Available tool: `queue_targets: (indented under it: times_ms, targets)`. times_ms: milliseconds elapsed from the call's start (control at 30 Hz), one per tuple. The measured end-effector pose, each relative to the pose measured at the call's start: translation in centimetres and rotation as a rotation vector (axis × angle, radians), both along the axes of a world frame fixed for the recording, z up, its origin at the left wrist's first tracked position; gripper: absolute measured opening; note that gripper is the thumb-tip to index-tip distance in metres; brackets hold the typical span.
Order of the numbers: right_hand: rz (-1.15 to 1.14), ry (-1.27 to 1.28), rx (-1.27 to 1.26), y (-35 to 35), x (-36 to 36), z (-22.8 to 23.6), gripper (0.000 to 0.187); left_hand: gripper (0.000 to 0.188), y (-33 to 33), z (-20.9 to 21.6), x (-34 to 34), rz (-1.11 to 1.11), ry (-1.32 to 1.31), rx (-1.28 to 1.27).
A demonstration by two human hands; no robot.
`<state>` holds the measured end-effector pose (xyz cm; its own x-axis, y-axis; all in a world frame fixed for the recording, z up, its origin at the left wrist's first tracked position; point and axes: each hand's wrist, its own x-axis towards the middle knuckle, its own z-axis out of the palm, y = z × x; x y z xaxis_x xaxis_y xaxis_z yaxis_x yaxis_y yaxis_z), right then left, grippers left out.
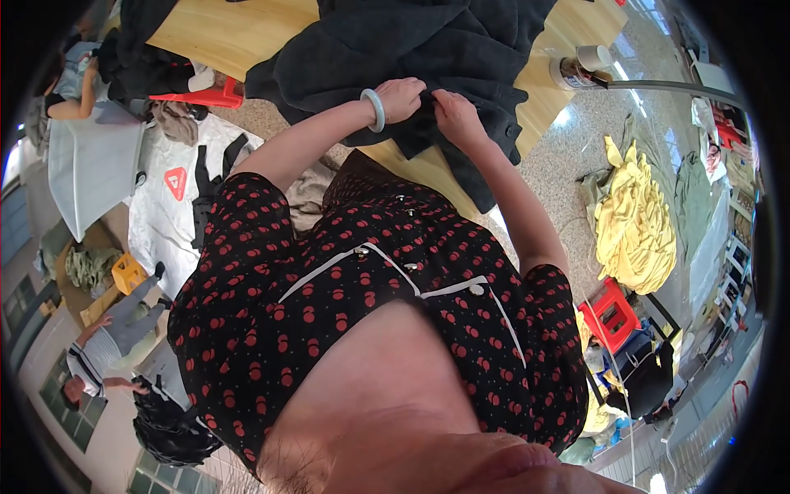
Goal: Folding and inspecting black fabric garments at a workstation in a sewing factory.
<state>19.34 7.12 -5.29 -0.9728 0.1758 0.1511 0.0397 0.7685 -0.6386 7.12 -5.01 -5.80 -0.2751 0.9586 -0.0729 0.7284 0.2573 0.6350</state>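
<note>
left hand (399, 100): grip pinched on black cloth garment (362, 62) | right hand (461, 122): pinched likewise, just right | pale wooden worktop (226, 34): beneath garment | crumpled yellow cloth heap (638, 226): right

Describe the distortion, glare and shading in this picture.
Head view: fisheye bending toward the rim, black corners; head view: white glare patches on the speckled floor right of the wooden table; head view: the dark cloth reads nearly black, its folds low in contrast.

Both bare hands are lying close together, just apart, at the frame's upper centre.
The left forearm (309, 142) is slanting up rightward, the right forearm (522, 193) up leftward; left hand (401, 100) and right hand (461, 122) are curling their fingers inward.
</note>
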Motion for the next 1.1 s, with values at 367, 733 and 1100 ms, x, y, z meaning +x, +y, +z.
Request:
queue_targets:
  times_ms: [367, 733, 1100]
  targets:
    - [-0.075, 0.025, -0.181, 0.6, 0.6, 1.3, 0.017, 0.022, 0.9, 1.4, -2.0, -0.185, -0.189, -0.041]
    - [-0.190, -0.157, 0.093, 7.7, -0.3, 2.6, 0.021, 0.045, -2.1, 0.0, -7.5, -0.051, -0.259, -0.314]
    - [0.143, 0.143, 0.245, 0.5, -3.9, 2.0, 0.024, 0.038, -3.4, 0.2, -7.5, 0.097, -0.491, -0.433]
